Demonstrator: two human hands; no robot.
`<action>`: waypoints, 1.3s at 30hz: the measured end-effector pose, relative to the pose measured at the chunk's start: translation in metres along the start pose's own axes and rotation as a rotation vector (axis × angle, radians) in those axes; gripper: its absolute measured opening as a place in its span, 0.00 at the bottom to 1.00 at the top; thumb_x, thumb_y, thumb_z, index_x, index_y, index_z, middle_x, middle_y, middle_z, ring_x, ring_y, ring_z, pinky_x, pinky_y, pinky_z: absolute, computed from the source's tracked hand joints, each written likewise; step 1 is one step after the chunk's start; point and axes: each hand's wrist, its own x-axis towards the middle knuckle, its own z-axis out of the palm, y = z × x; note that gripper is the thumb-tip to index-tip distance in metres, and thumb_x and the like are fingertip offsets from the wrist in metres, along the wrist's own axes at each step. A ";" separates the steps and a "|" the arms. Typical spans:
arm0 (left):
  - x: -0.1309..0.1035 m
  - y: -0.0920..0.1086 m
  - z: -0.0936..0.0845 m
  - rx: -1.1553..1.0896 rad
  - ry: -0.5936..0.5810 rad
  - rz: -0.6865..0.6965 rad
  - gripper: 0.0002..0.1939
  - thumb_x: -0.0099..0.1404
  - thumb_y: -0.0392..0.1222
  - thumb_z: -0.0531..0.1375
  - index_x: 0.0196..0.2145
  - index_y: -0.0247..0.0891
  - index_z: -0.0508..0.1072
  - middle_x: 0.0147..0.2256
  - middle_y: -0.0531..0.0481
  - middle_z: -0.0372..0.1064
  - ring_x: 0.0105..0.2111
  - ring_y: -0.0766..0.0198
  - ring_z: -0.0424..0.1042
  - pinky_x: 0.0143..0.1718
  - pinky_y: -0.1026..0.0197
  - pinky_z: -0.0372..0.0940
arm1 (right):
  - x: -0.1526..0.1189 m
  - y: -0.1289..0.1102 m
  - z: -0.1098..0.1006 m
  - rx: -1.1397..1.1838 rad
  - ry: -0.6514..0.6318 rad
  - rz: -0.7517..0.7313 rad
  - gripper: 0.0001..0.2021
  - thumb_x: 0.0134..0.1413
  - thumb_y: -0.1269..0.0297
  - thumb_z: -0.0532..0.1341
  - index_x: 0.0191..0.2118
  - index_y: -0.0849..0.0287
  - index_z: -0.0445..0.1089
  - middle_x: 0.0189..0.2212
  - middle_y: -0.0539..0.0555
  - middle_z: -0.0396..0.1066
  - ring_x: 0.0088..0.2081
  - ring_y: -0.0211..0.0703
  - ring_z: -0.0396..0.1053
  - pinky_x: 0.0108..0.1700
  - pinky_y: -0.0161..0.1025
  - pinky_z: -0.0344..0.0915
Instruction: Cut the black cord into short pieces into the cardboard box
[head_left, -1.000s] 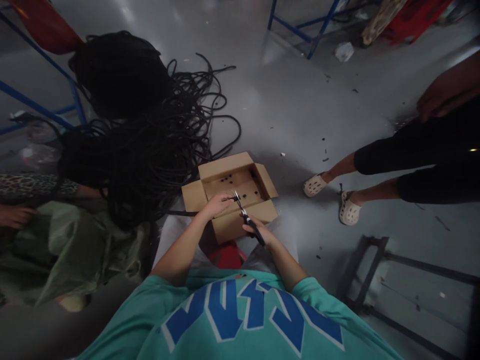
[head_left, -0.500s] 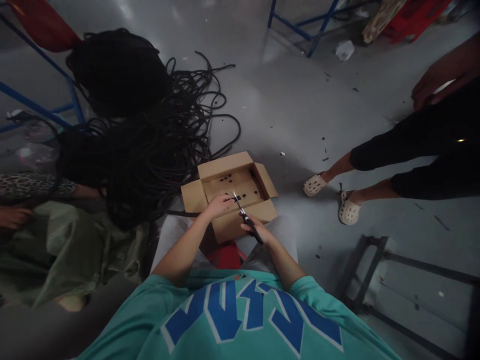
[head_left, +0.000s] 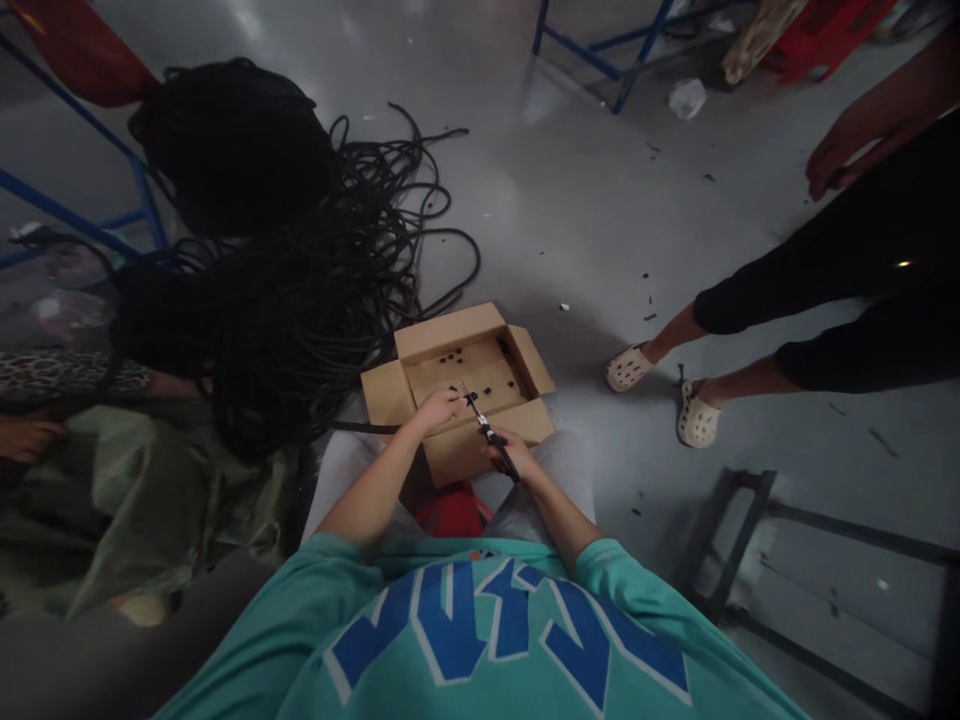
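The left hand is pinching black cord, likely light, limp and best held near its end, while the right hand, just beside it, is gripping stiff-looking scissors; below both, an open box is sitting.

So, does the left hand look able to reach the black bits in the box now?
Probably yes: the box lies open under the left hand, and the black bits are near. But it seems to hold cord, and the scissors are close.
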 end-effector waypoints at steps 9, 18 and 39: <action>0.012 -0.007 -0.001 0.035 -0.025 -0.025 0.12 0.52 0.44 0.53 0.18 0.34 0.60 0.14 0.59 0.51 0.12 0.76 0.45 0.15 0.69 0.41 | 0.005 0.006 0.000 0.017 0.063 0.028 0.23 0.27 0.66 0.59 0.39 0.61 0.64 0.11 0.38 0.51 0.10 0.27 0.48 0.13 0.29 0.44; 0.012 -0.001 -0.013 0.120 -0.118 -0.044 0.12 0.50 0.44 0.56 0.17 0.33 0.61 0.13 0.58 0.52 0.12 0.77 0.45 0.15 0.69 0.41 | 0.003 -0.003 -0.005 0.051 -0.029 0.083 0.25 0.28 0.66 0.61 0.41 0.60 0.62 0.11 0.38 0.51 0.11 0.26 0.48 0.13 0.28 0.42; 0.007 0.001 -0.022 0.087 -0.021 0.084 0.11 0.50 0.35 0.54 0.33 0.31 0.68 0.17 0.57 0.57 0.17 0.75 0.55 0.19 0.70 0.53 | -0.004 -0.006 -0.005 0.094 0.062 0.074 0.25 0.30 0.65 0.59 0.42 0.59 0.59 0.12 0.40 0.53 0.13 0.29 0.51 0.16 0.28 0.47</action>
